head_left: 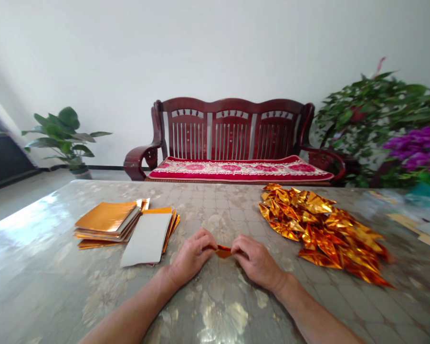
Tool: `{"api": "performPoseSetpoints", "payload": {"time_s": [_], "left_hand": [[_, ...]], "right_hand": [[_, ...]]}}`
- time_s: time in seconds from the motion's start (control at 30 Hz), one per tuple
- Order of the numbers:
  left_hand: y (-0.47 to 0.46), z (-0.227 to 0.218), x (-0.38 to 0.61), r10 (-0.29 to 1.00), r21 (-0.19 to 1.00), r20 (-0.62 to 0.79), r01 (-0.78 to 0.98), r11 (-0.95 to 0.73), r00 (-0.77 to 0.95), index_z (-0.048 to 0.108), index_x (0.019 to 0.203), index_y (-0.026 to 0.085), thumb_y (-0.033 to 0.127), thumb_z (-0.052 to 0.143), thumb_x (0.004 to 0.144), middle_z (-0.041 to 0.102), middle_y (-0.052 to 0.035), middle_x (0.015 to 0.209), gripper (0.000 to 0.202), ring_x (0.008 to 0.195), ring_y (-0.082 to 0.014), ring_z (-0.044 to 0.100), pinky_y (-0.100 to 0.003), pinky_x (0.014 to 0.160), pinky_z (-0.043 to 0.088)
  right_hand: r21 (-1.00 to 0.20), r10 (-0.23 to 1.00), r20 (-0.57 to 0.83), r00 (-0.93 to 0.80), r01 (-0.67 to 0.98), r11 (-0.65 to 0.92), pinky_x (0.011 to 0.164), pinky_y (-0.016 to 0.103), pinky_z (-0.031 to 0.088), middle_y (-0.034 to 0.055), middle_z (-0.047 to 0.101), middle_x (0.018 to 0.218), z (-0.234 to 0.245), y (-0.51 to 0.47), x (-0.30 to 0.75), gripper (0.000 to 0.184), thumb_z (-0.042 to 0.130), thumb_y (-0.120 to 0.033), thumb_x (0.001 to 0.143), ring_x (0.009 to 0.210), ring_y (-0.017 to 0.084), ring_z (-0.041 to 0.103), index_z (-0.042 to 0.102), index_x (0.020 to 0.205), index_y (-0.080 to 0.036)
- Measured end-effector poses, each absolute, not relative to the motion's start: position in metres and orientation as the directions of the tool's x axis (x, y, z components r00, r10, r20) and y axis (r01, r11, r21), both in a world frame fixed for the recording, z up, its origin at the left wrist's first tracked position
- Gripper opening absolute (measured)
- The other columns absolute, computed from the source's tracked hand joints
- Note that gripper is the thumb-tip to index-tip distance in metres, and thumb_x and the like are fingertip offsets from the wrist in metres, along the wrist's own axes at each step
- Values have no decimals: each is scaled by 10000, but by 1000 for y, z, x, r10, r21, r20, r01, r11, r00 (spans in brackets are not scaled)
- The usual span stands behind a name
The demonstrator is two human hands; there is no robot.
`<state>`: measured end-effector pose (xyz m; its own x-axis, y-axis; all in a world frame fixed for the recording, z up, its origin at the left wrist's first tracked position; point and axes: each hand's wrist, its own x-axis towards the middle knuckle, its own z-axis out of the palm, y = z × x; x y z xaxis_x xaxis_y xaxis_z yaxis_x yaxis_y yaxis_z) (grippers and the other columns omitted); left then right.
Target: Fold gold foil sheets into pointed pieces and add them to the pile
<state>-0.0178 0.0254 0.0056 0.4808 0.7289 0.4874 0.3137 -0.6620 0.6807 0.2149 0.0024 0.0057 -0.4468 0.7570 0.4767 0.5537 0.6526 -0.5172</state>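
Between my two hands, over the middle of the table, is a small folded piece of gold-orange foil paper (pixel 224 251). My left hand (pixel 195 255) pinches its left end, and my right hand (pixel 256 260) pinches the right end. The fingers partly cover the paper, so its full shape is hidden. Left of my left hand lies a stack of foil sheets (pixel 105 217), orange side up. Against it rests a second stack (pixel 146 239) with a pale sheet on top. To the right of my right hand spreads a heap of folded shiny gold foil pieces (pixel 318 229).
The table (pixel 107 306) has a glossy, flower-patterned cover. Clear plastic and flat tan pieces (pixel 415 227) lie at its right edge. Beyond it stands a dark red wooden bench (pixel 231 129) with a patterned cushion, between a potted plant (pixel 66 138) and leafy plants (pixel 368 114) with purple flowers.
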Motion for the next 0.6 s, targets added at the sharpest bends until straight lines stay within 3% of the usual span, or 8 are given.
{"api": "performPoseSetpoints", "payload": {"time_s": [0.2, 0.6], "left_hand": [[26, 6, -19, 743, 692, 425, 344, -635, 516, 641, 780, 183, 102, 623, 859, 597, -2, 860, 114, 835, -122, 593, -207, 770, 448], [20, 4, -23, 675, 460, 423, 498, -735, 605, 679, 896, 195, 227, 469, 988, 663, -25, 862, 231, 789, -126, 631, -207, 734, 472]], "right_hand": [[-530, 764, 472, -440, 551, 645, 717, 236, 428, -7, 616, 807, 8, 3, 217, 162, 592, -55, 857, 777, 140, 590, 631, 873, -212], [-260, 658, 483, -577, 623, 737, 710, 247, 417, 22, 648, 825, 11, 2, 222, 193, 524, -215, 974, 800, 149, 585, 711, 933, -229]]}}
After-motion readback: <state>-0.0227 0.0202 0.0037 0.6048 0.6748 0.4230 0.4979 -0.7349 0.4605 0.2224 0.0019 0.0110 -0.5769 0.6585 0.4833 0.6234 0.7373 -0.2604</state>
